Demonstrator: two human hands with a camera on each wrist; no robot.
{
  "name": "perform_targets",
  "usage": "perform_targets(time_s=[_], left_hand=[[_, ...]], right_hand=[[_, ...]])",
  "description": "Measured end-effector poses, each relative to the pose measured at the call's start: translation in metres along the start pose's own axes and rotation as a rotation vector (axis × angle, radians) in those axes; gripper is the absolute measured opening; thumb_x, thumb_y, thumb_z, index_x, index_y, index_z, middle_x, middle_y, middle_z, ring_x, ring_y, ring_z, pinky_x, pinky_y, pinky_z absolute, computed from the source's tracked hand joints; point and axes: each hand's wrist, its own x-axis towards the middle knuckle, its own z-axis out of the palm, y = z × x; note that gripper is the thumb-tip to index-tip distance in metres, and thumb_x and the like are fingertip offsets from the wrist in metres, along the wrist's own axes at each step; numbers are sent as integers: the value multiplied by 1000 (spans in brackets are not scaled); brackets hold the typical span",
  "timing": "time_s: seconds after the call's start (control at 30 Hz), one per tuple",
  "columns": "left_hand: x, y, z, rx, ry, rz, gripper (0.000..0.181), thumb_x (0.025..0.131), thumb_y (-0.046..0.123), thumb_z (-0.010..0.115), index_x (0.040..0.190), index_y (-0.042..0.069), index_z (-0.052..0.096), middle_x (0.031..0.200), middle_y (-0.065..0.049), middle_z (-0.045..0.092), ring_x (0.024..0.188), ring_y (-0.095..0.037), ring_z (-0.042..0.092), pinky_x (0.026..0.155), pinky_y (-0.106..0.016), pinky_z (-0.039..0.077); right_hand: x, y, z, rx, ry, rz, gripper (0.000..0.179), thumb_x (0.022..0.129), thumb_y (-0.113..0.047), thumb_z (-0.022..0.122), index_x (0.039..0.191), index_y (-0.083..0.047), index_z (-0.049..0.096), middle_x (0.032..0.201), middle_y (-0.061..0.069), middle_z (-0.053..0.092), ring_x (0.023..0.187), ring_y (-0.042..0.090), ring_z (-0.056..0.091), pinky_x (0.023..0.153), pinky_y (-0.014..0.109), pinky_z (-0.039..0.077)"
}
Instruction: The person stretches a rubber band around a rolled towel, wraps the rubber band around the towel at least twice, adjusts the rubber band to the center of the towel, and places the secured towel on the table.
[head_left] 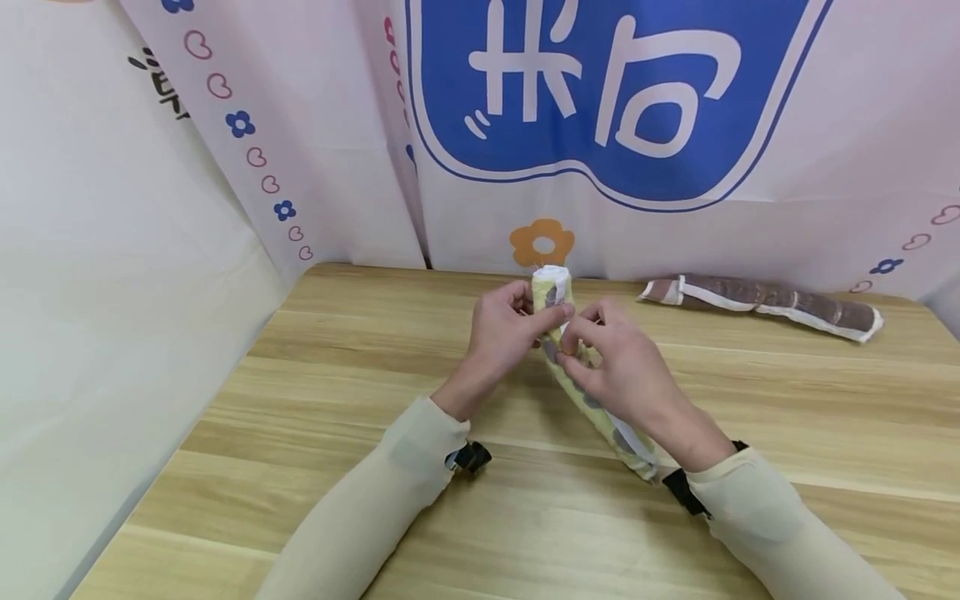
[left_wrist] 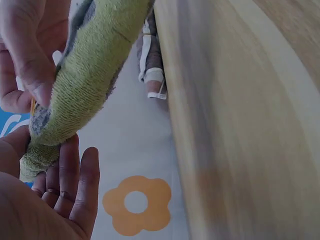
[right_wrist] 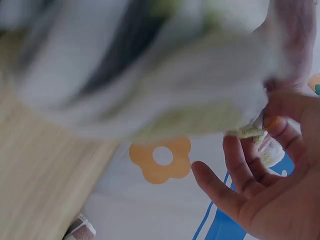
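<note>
A yellow towel with grey spots (head_left: pixel 588 400), rolled into a long tube with a white strip along it, slants over the table between both hands. My left hand (head_left: pixel 501 332) grips the roll near its far end, thumb across the top and fingers around the far side. Close beside that thumb, my right hand (head_left: pixel 626 367) pinches a thin orange band (left_wrist: pixel 33 106) against the roll with thumb and index finger. In the right wrist view the near part of the towel (right_wrist: pixel 190 117) is blurred and fills the upper area.
A second roll, a brown towel (head_left: pixel 810 312) with white edging and thin ties around it, lies at the table's back right. The wooden table (head_left: pixel 315 367) meets a printed cloth backdrop (head_left: pixel 360 192) along its far edge. White cloth (head_left: pixel 112 275) hangs on the left.
</note>
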Motion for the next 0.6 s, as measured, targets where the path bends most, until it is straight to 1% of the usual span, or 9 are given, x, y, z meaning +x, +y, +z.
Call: perform_targets(time_s=[0.1, 0.13, 0.2, 0.33, 0.43, 0.47, 0.53, 0.6], left_hand=[[1, -4, 1, -21, -24, -19, 29, 89, 27, 89, 92, 5, 69, 81, -4, 67, 67, -11, 61, 62, -32, 62], [2, -6, 1, -37, -39, -19, 29, 90, 27, 88, 93, 5, 69, 82, -4, 67, 68, -12, 62, 63, -33, 62], [4, -9, 0, -85, -76, -14, 28, 92, 29, 86, 99, 5, 72, 86, -5, 68, 70, -13, 64, 65, -35, 63], [9, -13, -5, -179, -152, -19, 30, 98, 33, 79, 108, 5, 73, 95, -8, 71, 79, -17, 69, 77, -47, 63], [11, -14, -7, -242, -219, -37, 33, 101, 32, 74, 113, 2, 72, 101, -10, 73, 87, -19, 72, 86, -53, 61], [12, -15, -8, -264, -251, -46, 34, 102, 31, 72, 115, 0, 72, 103, -11, 73, 88, -19, 72, 88, -54, 61], [13, -15, -9, -306, -323, -63, 35, 103, 27, 70, 119, -4, 71, 107, -12, 73, 91, -20, 72, 87, -51, 61], [14, -16, -11, -338, -370, -79, 34, 103, 23, 70, 121, -6, 70, 109, -13, 72, 91, -20, 71, 85, -46, 62]], right_hand=[[-1, 2, 0, -33, -26, -16, 20, 90, -6, 81, 87, -15, 64, 104, 9, 57, 73, 26, 56, 58, 35, 46], [-1, 2, 0, -27, -30, -9, 19, 90, -7, 81, 86, -15, 63, 102, 9, 57, 73, 26, 57, 58, 35, 47], [0, 3, -1, 8, -28, 22, 20, 91, -7, 81, 87, -14, 63, 101, 7, 57, 77, 25, 59, 63, 37, 50], [2, 6, -4, 113, -1, 100, 19, 92, -3, 82, 90, -11, 64, 100, 8, 60, 87, 24, 62, 76, 42, 55], [3, 8, -7, 209, 12, 149, 17, 93, -2, 81, 93, -8, 65, 100, 9, 58, 89, 24, 61, 80, 40, 58], [3, 9, -8, 242, 12, 160, 16, 93, -3, 80, 94, -7, 65, 100, 10, 59, 90, 23, 60, 80, 38, 58], [4, 11, -9, 328, 8, 177, 14, 94, -3, 80, 96, -5, 66, 100, 11, 59, 92, 23, 59, 82, 35, 59], [4, 13, -9, 402, 2, 190, 13, 95, -4, 80, 99, -3, 68, 102, 11, 61, 95, 23, 60, 84, 34, 59]])
